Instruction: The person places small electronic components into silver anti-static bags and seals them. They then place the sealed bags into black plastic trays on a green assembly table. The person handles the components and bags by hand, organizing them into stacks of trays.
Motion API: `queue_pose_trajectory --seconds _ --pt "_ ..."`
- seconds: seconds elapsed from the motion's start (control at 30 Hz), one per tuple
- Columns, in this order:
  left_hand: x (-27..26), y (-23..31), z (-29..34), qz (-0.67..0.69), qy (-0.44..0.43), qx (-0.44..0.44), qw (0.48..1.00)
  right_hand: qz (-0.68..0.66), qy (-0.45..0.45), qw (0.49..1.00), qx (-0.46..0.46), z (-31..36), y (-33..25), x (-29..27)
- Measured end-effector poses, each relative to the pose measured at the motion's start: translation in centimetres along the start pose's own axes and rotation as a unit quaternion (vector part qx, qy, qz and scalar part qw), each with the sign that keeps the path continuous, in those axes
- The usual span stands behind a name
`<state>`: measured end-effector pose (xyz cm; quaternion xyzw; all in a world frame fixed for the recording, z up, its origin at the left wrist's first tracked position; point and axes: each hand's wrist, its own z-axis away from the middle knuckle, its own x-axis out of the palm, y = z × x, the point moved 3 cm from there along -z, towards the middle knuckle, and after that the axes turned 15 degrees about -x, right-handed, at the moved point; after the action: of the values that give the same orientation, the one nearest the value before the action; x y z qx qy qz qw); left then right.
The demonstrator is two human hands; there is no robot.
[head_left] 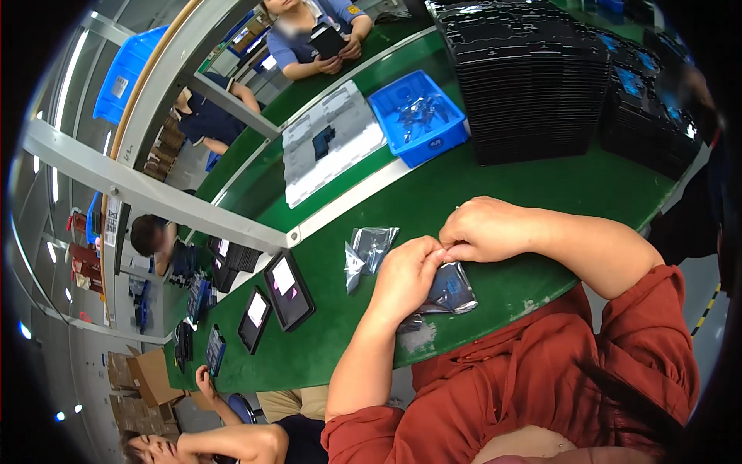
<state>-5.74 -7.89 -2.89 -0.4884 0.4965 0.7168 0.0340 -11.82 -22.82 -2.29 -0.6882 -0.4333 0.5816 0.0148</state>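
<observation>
Shiny bag [456,292]: is lying at the green table's [533,185] near edge, right of the left hand [406,278], on the body side of the right hand [485,230].
Left hand: is pinching the bag's upper edge, fingers nearly closed.
Right hand: is gripping that edge too, fingers bent inward, tips meeting the left's.
Loose bag [374,249]: is resting beyond the left hand.

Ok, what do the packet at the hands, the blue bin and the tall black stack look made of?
Packet: probably thin plastic film, shiny; it creases and glints. Blue bin: likely moulded plastic, smooth, evenly coloured, with a formed rim. Tall black stack: perhaps thin plastic, glossy; its top gleams, material uncertain.
</observation>
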Motion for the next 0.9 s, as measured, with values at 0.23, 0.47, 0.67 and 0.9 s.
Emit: queue_pose_trajectory --seconds 0.23,0.47,0.67,0.9 --pt "-0.4 -1.1 -0.2 0.119 -0.074 -0.056 0.988 0.046 0.09 0.975 -0.196 -0.4 -0.5 -0.2" --pt "-0.1 -1.4 -0.4 0.233 -0.148 -0.069 0.959 0.235 0.18 0.893 -0.338 0.4 -4.0 -0.3" --pt "-0.8 -1.5 -0.7 0.068 0.022 -0.04 0.997 0.196 0.15 0.889 -0.387 1.3 -6.2 -0.3" --pt "-0.3 -2.5 -1.7 0.198 0.039 -0.054 0.978 0.286 0.172 0.882 -0.334 1.3 -6.9 -1.5"
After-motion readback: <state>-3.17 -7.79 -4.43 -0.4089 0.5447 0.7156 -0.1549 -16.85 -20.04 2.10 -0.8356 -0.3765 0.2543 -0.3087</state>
